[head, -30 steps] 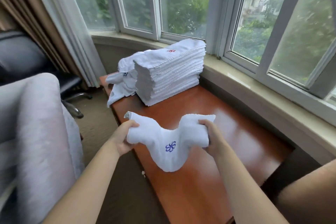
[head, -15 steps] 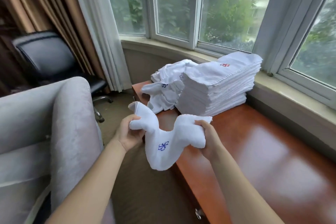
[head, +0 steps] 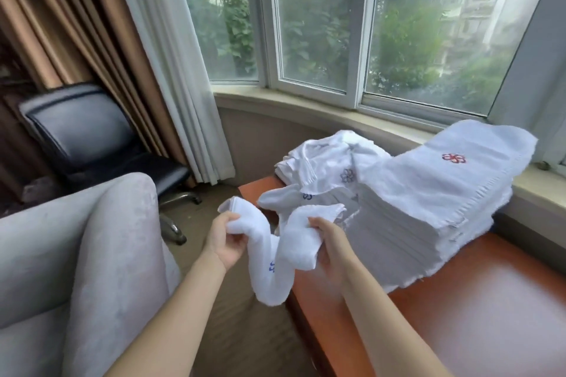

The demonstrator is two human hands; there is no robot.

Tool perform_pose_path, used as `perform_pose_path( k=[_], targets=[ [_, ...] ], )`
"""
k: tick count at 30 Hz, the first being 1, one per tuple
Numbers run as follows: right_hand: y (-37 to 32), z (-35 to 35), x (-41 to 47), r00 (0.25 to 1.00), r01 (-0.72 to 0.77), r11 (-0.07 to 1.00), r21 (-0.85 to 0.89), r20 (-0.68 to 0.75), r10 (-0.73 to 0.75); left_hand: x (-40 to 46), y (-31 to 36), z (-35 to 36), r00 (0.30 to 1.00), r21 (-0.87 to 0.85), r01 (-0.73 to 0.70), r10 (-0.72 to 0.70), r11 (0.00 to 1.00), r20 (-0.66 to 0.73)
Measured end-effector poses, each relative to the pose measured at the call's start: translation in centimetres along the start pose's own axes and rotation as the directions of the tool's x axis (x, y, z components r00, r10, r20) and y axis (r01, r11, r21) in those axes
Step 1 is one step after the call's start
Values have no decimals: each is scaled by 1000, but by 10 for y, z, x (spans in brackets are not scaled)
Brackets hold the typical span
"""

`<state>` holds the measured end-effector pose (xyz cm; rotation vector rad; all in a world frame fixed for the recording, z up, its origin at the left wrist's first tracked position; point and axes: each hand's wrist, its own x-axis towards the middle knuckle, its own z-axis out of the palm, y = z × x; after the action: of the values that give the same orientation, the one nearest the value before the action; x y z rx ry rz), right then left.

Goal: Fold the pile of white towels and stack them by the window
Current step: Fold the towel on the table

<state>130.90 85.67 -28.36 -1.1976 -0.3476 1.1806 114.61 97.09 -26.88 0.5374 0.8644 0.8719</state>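
I hold a small white towel (head: 272, 257) with a blue flower mark in the air, above the left end of the wooden table (head: 477, 312). My left hand (head: 225, 242) grips its left end and my right hand (head: 329, 246) grips its right end, so the middle sags down between them. A tall stack of folded white towels (head: 428, 208) with a red flower mark on top stands on the table against the window sill. Behind its left side lies a loose pile of unfolded white towels (head: 324, 162).
A grey upholstered armchair (head: 76, 254) fills the lower left. A black office chair (head: 88, 138) stands behind it, before brown and white curtains (head: 144, 49). The window sill (head: 306, 107) curves along the back. Brown carpet (head: 239, 337) lies between armchair and table.
The view has swung left and closer to the stack. My hands have come nearer together, and the towel's middle hangs lower and narrower between them.
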Motion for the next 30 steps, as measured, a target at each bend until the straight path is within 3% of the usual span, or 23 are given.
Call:
perform_pose_path(
  k=[5,8,12,19,24,30],
  targets=[
    [-24,24,58,996,12,998,68,-86,-6,59,42,37,986,111,-15,-4,994,168],
    [-39,32,96,991,32,987,155,-133,-11,97,60,61,937,143,-15,-36,990,348],
    [-62,49,140,981,66,974,215,-193,-24,161,84,87,869,177,40,-122,983,480],
    [-108,86,211,928,262,914,308,-340,-152,254,132,146,753,415,105,-345,904,560],
    [-142,85,234,881,392,866,310,-396,-257,294,148,204,726,572,94,-450,815,520],
    [-176,70,244,801,553,781,290,-442,-403,315,157,262,652,551,117,-482,826,585]
  ],
)
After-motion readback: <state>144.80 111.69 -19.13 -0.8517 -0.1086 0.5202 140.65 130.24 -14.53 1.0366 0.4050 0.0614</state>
